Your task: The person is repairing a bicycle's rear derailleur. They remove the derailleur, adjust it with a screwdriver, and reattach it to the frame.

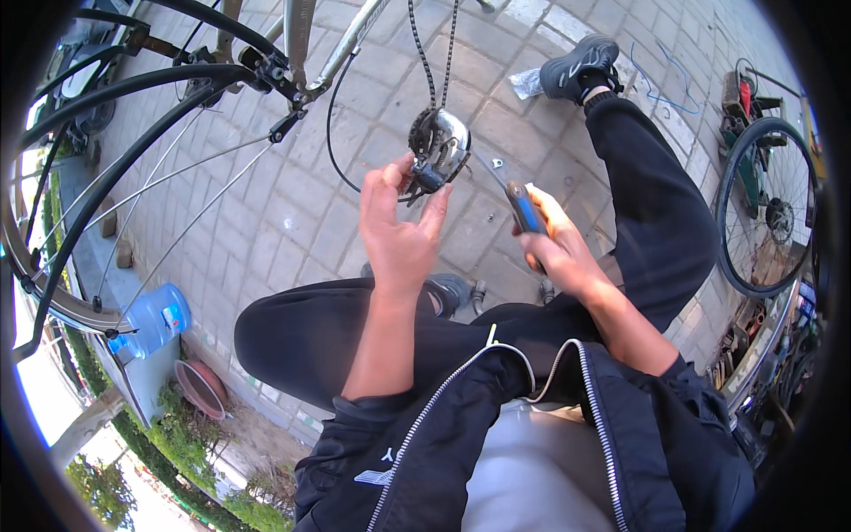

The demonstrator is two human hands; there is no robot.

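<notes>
Left hand (401, 222): pinching derailleur (452, 140), upper center of frame.
Right hand (562, 253): gripping blue-black screwdriver (523, 209), right of center.
Chain (451, 44): running from derailleur to top edge.

Blue-black screwdriver handle (526, 211); silver-black derailleur (455, 138); grey brick-patterned paving (257, 232).

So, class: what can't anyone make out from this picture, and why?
Head view: the tip of the screwdriver is too small to tell whether it touches the derailleur.
Head view: part of the derailleur is hidden by the left hand.
Head view: the bicycle frame is cut off by the top edge.
</notes>
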